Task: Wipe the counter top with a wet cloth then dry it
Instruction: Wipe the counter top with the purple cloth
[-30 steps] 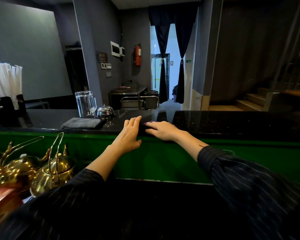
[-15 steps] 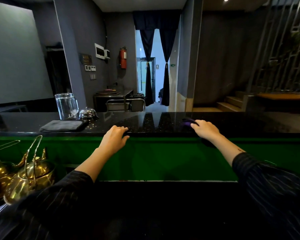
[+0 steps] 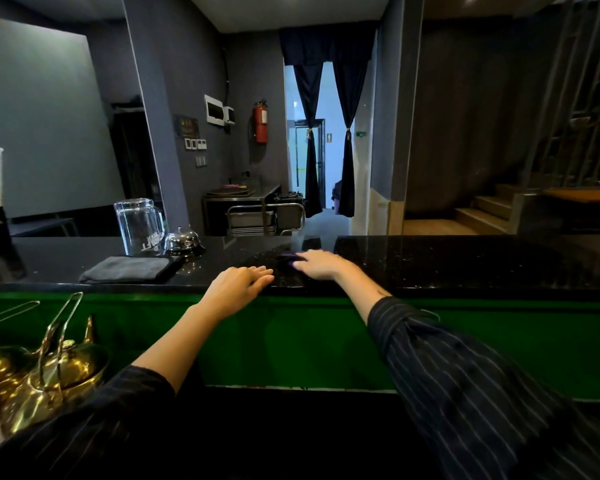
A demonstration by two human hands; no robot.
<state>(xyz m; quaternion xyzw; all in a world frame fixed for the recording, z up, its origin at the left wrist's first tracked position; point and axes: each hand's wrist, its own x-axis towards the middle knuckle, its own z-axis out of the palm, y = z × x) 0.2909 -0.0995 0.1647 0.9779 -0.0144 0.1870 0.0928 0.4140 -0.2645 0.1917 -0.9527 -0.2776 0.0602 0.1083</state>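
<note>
Near left, below counter level: brass kettles [image 3: 56, 375] with upright handles.

Left part of the black counter top [image 3: 465, 265]: a folded grey cloth [image 3: 129, 269] lies flat close to the near edge. Behind it stands a clear glass pitcher [image 3: 139, 225]. To the right of the pitcher is a metal service bell [image 3: 183, 242], just beside the far right corner of the grey cloth.

Centre: the left hand [image 3: 238, 287] rests palm down on the near edge of the counter top, fingers straight and together, holding nothing. Just right of it and slightly farther away, a purple cloth [image 3: 286, 258] lies on the counter top, mostly covered and blurred. The right hand [image 3: 321, 265] lies flat on this cloth, fingers extended toward the left, pressing it to the surface without curling round it. The two hands are near each other but apart.

Right of the hands, the counter top is glossy and speckled. A green panel [image 3: 499, 341] runs below the counter edge
</note>
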